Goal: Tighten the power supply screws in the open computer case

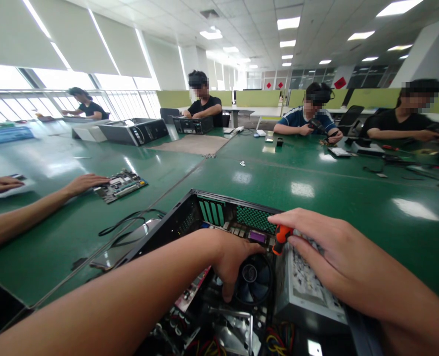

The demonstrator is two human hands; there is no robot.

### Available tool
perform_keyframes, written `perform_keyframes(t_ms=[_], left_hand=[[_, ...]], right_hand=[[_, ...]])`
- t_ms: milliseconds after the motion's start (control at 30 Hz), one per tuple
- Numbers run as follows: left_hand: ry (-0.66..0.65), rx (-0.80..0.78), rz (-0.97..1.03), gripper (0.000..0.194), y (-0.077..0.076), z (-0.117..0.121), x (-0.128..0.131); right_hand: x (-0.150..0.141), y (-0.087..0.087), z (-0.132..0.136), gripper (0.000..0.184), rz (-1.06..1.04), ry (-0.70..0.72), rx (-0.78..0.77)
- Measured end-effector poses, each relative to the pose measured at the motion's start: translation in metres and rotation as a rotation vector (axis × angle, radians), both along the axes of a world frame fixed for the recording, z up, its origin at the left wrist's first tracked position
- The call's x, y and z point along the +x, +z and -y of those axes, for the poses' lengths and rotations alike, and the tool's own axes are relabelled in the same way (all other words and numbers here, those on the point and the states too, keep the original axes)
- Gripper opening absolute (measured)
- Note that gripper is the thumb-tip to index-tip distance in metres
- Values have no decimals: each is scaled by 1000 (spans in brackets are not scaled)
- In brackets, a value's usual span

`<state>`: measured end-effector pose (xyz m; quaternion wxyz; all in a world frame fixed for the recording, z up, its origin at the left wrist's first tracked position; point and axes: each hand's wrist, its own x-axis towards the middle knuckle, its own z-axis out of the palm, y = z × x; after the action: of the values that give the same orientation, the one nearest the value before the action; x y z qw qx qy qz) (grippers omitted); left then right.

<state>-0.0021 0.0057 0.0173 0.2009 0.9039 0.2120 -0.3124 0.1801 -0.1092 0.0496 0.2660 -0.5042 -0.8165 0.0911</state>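
In front of me an open black computer case (195, 198) lies on the table with its inner parts showing. My left hand (232, 254) reaches into it, thumb and fingers curved round the left side of the round black CPU fan (254, 283). Between the thumb and fingers of my right hand (321, 244) is an orange and black screwdriver (282, 238); its tip is not visible. That hand rests over the silver power supply (289, 291). A purple port (257, 237) sits behind the fan, and coloured cables (279, 341) are bunched at the near side.
Left of me, another person's hand (88, 183) touches a loose circuit board (120, 185) on the green table (241, 180). Black cables (128, 222) lie beside my case. Farther back, people work around another case (132, 131) and small parts.
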Motion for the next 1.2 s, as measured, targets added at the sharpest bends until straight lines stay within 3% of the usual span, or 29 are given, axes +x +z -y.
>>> perform_keyframes(t_ms=[333,500,800,1000,1200], left_hand=[[0,-17,29,127,-2,-1,-2],[6,-80,53,126,-8,-4,-2],[-22,-130,80,98,-8,-8,-2],[-24,-108,57,100,-3,-6,-1],[-8,-119,52,97,-7,-8,-3]], right_hand=[[-1,-1,5,32,-7,3,44],[-8,6,20,34,-115,119,8],[-23,11,21,34,-98,223,-24],[-23,11,22,33,-128,235,-43],[-26,9,18,34,-118,244,-17]])
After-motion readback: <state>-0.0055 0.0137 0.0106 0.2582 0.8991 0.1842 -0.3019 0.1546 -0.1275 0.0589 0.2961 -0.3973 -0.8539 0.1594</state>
